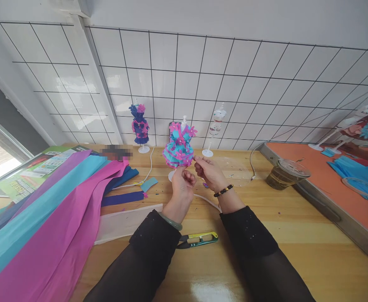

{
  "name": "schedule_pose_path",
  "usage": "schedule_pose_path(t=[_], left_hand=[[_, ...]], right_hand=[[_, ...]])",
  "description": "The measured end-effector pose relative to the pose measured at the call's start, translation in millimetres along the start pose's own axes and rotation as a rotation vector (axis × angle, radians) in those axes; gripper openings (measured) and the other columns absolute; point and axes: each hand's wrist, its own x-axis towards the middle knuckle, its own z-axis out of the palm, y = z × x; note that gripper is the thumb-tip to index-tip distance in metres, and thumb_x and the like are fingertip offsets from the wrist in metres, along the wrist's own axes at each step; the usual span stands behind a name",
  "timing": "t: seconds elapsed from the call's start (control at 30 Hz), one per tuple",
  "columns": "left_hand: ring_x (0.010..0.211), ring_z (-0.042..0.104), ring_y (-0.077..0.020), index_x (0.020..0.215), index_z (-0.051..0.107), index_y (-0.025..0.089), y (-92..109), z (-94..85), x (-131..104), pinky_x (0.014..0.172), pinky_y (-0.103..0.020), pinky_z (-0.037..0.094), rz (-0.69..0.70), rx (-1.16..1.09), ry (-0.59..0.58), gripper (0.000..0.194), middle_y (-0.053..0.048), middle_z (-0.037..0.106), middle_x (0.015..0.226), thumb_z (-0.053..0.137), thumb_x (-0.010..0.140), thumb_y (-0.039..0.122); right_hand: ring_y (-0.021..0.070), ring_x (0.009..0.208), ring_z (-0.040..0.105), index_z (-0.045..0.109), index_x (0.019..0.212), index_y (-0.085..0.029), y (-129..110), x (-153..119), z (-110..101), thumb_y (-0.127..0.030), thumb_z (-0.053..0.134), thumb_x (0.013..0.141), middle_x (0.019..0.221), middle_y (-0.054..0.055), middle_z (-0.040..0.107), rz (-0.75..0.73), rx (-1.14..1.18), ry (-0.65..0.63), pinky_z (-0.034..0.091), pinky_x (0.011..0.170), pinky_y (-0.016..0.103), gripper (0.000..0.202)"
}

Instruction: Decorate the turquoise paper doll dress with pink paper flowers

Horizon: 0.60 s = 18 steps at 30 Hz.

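Note:
A small white mannequin wears a ruffled turquoise and pink paper dress (179, 147) with pink flowers, upright near the middle of the table. Just below its skirt hem is my left hand (184, 184), fingers curled with thumb toward the hem. My right hand (209, 171) is at the skirt's right side, thumb and forefinger pinched together. Whatever either hand holds is too small to make out. Yellow and green thread snips (199, 239) lie on the table between my forearms.
Crepe paper strips (76, 201) cover the left side. Behind stand a navy-dressed mannequin (140, 128) and a white mannequin (215, 126). To the right are a cup of dark liquid (286, 174) and an orange surface (312, 161). A white cable (207, 200) runs beneath my hands.

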Motion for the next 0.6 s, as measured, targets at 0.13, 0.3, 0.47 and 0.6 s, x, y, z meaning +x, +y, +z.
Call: schedule_pose_path(t=[0.13,0.3,0.47,0.6], left_hand=[[0.036,0.033,-0.0042,0.068,0.048,0.016,-7,-4.3,1,0.041,-0.018,0.025,0.021,0.026,0.046,0.005,0.008,0.033,0.044,0.052,0.064,0.018],[0.034,0.032,-0.0037,0.073,0.05,0.015,-15,-9.9,3,0.039,-0.017,0.025,0.018,0.076,0.118,0.012,0.01,0.032,0.043,0.055,0.063,0.019],[0.034,0.033,-0.0035,0.065,0.042,0.018,-23,-8.1,-5,0.039,-0.017,0.026,0.027,0.135,0.131,0.018,0.01,0.035,0.042,0.059,0.064,0.025],[0.033,0.033,-0.0035,0.063,0.042,0.017,-24,-1.9,-23,0.037,-0.017,0.022,0.0,0.202,0.072,0.02,0.009,0.037,0.041,0.059,0.066,0.027]], right_hand=[[0.0047,0.04,0.027,0.048,0.058,-0.019,4,4,-3,-0.041,0.065,0.067,0.049,-0.007,0.037,0.002,0.004,0.018,0.022,0.038,0.022,0.029],[0.0058,0.042,0.03,0.045,0.056,-0.019,0,2,-3,-0.042,0.065,0.067,0.051,-0.005,0.039,-0.008,0.006,0.049,0.022,0.038,0.022,0.032],[0.008,0.041,0.028,0.041,0.056,-0.021,-20,-30,-8,-0.056,0.056,0.071,0.046,-0.006,0.033,-0.06,-0.001,0.042,0.023,0.039,0.024,0.041],[0.0079,0.042,0.024,0.033,0.051,-0.021,-39,-76,-22,-0.06,0.046,0.077,0.044,-0.006,0.026,-0.144,-0.141,0.049,0.022,0.043,0.024,0.049]])
